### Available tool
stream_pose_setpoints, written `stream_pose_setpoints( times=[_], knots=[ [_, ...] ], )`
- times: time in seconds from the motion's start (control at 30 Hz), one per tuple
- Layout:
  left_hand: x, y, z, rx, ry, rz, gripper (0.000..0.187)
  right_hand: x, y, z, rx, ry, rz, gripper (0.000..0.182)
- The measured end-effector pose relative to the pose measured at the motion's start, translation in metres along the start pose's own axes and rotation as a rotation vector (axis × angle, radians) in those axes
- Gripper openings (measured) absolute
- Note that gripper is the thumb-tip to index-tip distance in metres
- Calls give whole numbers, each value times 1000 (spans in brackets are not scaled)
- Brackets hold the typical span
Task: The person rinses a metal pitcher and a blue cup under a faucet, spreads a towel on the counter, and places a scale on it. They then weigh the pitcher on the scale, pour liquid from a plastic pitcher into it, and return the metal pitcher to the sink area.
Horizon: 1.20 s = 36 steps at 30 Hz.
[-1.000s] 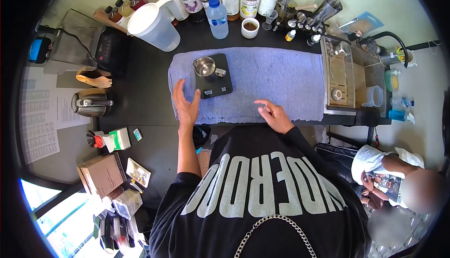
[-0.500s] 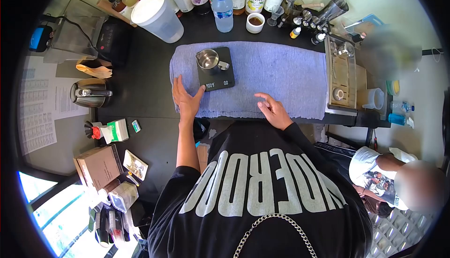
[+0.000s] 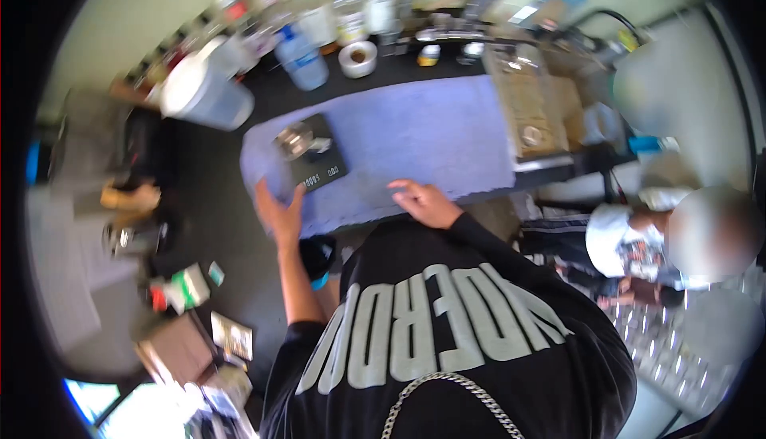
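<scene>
A small steel pitcher (image 3: 294, 140) stands on a black digital scale (image 3: 329, 169) with lit digits. The scale lies on the left part of a blue-purple towel (image 3: 423, 140). My left hand (image 3: 279, 214) is at the towel's lower left corner, fingers spread, thumb close to the scale's near edge; blur hides whether they touch. Over the towel's front edge, my right hand (image 3: 431, 203) has its index finger and thumb apart and holds nothing.
Behind the towel stand a white plastic jug (image 3: 206, 96), a blue water bottle (image 3: 302, 60), a white cup of dark liquid (image 3: 357, 58) and several bottles. A wooden tray (image 3: 523, 104) borders the right end. A kettle (image 3: 134, 235) stands left. Another person (image 3: 614, 239) is at the right.
The whole view has turned and blurred, so the towel, scale and bottles appear lower and further left. Both hands keep about the same place relative to the scale and towel.
</scene>
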<state>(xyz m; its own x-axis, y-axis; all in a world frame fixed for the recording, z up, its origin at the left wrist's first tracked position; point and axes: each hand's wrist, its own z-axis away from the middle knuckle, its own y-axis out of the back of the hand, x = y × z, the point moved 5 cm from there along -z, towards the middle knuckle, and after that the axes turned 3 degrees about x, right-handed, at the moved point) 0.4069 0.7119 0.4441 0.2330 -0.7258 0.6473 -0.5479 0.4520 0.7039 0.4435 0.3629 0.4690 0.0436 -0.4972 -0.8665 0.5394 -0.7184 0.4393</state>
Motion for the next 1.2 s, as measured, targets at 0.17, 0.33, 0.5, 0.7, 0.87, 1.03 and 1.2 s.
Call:
stream_pose_setpoints(
  times=[0.17,0.33,0.5,0.7,0.87,1.03,1.2],
  knots=[
    [7,-5,-4,-37,-18,6,85,-7,12,22,19,-60,23,39],
    [-3,-3,-8,-81,10,-23,83,15,4,52,148,-68,-49,40],
    [-1,-7,-4,-27,-39,-4,88,11,17,93,234,-16,-7,41],
    [73,25,52,241,-203,-9,81,7,31,156,253,-3,-75,42],
    [121,12,149,81,-82,323,61,28,28,249,405,13,-89,36],
    [168,-4,267,-775,-242,377,28,113,-18,352,648,-212,-229,28],
    [112,-17,346,-1327,-275,-29,56,145,-55,403,696,-361,-546,22]
  ],
)
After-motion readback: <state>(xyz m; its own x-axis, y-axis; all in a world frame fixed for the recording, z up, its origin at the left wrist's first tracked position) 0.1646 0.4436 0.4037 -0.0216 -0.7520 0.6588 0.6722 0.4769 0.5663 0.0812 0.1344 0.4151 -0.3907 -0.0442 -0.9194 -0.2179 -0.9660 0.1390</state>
